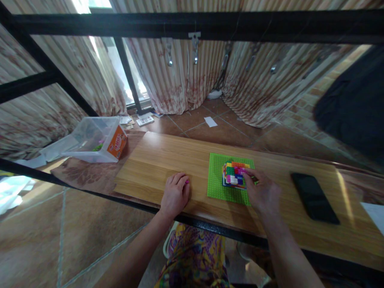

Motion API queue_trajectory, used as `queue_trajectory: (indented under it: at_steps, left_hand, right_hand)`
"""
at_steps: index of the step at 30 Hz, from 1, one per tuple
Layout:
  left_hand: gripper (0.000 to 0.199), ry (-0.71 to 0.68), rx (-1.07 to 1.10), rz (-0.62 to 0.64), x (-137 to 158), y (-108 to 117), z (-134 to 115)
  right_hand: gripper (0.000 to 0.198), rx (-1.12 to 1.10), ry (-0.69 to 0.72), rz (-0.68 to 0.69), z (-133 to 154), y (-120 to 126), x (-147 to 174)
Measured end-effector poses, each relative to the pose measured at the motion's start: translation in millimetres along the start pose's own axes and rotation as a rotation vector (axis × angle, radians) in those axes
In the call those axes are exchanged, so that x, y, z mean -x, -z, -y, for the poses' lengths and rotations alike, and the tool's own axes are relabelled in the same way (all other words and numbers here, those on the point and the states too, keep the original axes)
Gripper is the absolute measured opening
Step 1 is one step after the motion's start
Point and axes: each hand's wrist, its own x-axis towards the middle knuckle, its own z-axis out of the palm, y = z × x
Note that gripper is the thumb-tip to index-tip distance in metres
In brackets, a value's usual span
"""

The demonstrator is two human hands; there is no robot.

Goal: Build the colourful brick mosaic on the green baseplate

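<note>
A low stack of multicoloured toy bricks (230, 172) stands on a green baseplate (214, 188) on the wooden board. My right hand (264, 192) reaches over the right part of the baseplate, thumb and finger pinched on a pink toy brick (241, 170) at the stack's top right. I cannot tell whether that brick is seated or loose. A bit of green shows beside the right fingers. Left of the baseplate, my left hand (176, 193) rests on the board with curled fingers. A small pink toy brick (187, 181) peeks out at its fingertips.
A black phone (314, 197) lies right of my right hand, with white paper (373, 214) at the far right edge. A clear plastic bin (87, 140) with some bricks inside stands at the left end. A dark metal bar (192, 26) crosses above the board (156, 154).
</note>
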Motion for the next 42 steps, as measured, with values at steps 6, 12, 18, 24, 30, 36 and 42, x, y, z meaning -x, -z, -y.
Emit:
queue_trajectory:
  at_steps: [6, 12, 18, 24, 30, 36, 42]
  left_hand:
    - [0.020, -0.005, -0.001, 0.001, 0, 0, 0]
    - [0.018, -0.007, 0.000, -0.001, 0, -1, 0]
    - [0.019, 0.003, -0.002, 0.010, 0, 1, -1]
    - [0.019, -0.003, -0.002, 0.006, 0, 1, -1]
    - [0.019, -0.008, -0.005, -0.003, 0, 0, -1]
    - [0.022, -0.023, 0.013, -0.010, 2, -1, 2]
    - [0.036, -0.012, 0.021, -0.014, 5, -1, 2]
  right_hand:
    - [0.037, -0.123, -0.096, -0.014, 1, 4, 1]
    - [0.037, -0.192, -0.213, -0.056, -6, 7, 1]
    - [0.045, -0.250, -0.278, -0.058, -14, -5, -3]
    - [0.050, -0.286, -0.330, -0.038, -21, -12, -6]
    - [0.049, -0.324, -0.353, -0.016, -23, -15, -7]
    - [0.051, -0.370, -0.366, 0.036, -18, -10, -8]
    - [0.034, -0.294, -0.092, -0.243, 21, -3, 15]
